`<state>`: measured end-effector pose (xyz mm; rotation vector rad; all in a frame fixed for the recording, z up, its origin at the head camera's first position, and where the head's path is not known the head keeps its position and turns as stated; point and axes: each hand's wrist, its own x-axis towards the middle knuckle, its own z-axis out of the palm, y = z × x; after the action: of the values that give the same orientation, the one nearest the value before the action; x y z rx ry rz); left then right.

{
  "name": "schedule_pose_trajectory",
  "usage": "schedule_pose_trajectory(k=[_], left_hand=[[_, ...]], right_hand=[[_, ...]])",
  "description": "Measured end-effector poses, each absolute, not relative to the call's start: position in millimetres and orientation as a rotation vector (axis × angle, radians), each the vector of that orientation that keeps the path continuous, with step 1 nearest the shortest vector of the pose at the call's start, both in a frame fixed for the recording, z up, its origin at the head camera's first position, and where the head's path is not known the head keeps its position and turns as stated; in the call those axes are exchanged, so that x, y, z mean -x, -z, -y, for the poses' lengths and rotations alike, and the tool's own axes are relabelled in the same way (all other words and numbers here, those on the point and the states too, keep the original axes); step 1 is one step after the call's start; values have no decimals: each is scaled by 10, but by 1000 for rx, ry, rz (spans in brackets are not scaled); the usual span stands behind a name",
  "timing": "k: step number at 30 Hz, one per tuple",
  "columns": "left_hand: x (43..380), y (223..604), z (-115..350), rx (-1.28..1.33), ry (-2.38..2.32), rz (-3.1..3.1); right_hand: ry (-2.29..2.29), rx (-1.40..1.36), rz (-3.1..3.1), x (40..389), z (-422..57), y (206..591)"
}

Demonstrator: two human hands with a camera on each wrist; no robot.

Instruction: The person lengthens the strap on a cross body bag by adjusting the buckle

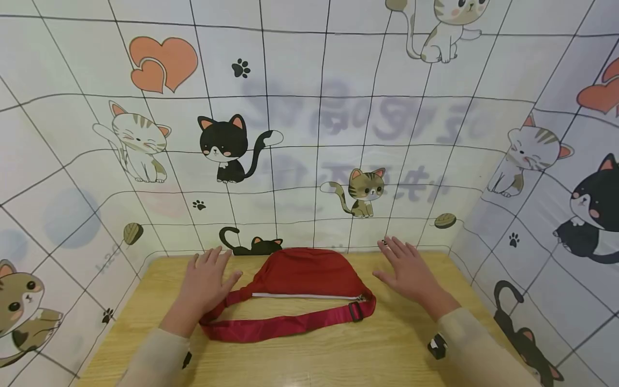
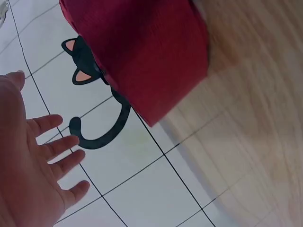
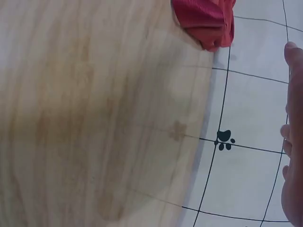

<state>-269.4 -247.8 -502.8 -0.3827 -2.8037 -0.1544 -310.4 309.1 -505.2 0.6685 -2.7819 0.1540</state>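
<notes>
A red waist bag (image 1: pixel 307 274) lies on the wooden table, its white zipper edge facing the front. Its crimson strap (image 1: pixel 271 329) loops forward across the tabletop, with a black buckle (image 1: pixel 355 312) near the right end. To the left of the bag is my left hand (image 1: pixel 205 282), fingers spread and holding nothing; it overlaps the strap's left end in the head view, and I cannot tell whether it touches. My right hand (image 1: pixel 408 271) is apart from the bag on the right, also with fingers extended. Part of the bag (image 2: pixel 156 61) shows in the left wrist view.
Behind and beside the light wooden table (image 1: pixel 309 360) stand white grid-patterned walls (image 1: pixel 300 123) printed with cartoon cats, hearts and paw prints. The back wall meets the table just behind the bag. A small black object (image 1: pixel 437 346) is at the right wrist.
</notes>
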Motion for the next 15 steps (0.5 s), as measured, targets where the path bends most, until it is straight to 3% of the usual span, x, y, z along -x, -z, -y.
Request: schedule_pose_trajectory(k=[15], left_hand=[[2372,5200,1865,927,571,2753]], right_hand=[[-368,-936,2660,2723,-2808,5226]])
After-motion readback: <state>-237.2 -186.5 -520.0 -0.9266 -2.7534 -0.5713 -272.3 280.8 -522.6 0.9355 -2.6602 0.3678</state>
